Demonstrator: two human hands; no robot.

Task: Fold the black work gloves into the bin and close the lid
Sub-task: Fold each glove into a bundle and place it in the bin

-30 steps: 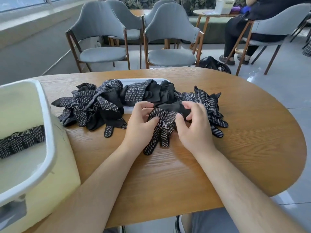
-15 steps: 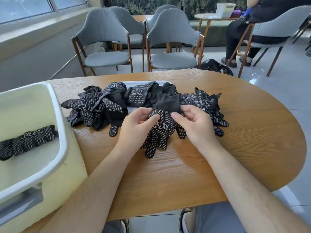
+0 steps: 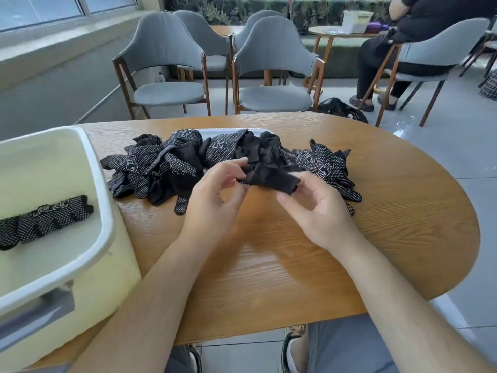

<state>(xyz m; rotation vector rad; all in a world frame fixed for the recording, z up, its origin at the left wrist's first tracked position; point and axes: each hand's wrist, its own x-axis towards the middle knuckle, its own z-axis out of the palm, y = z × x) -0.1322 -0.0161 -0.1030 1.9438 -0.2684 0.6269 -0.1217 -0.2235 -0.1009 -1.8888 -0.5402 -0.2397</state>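
The person holds a black glove (image 3: 271, 176) just above the table (image 3: 269, 265), bunched into a short dark roll; blur hides whether it is one glove or a pair. The left hand (image 3: 215, 192) pinches the roll's nine o'clock end between thumb and curled fingers. The right hand (image 3: 320, 211) grasps the three o'clock end, thumb beneath and fingers curled behind. The other gloves lie in a loose pile (image 3: 161, 165) at twelve o'clock from the hands, spread over the white lid (image 3: 231, 131), of which only the far edge shows. The bin (image 3: 102, 189) stands open at nine o'clock, with one folded bundle (image 3: 45, 219) on its floor. The step in hand looks like the fold itself, and with most gloves unfolded the task seems early. To do it well, both pinches should stay tight while the soft knit is turned over, since it will likely spring open if either end slips. The edges should be lined up before the fold is pressed flat. The roll should be carried to nine o'clock in one firm hold and laid beside the bundle, leaving room for the rest.
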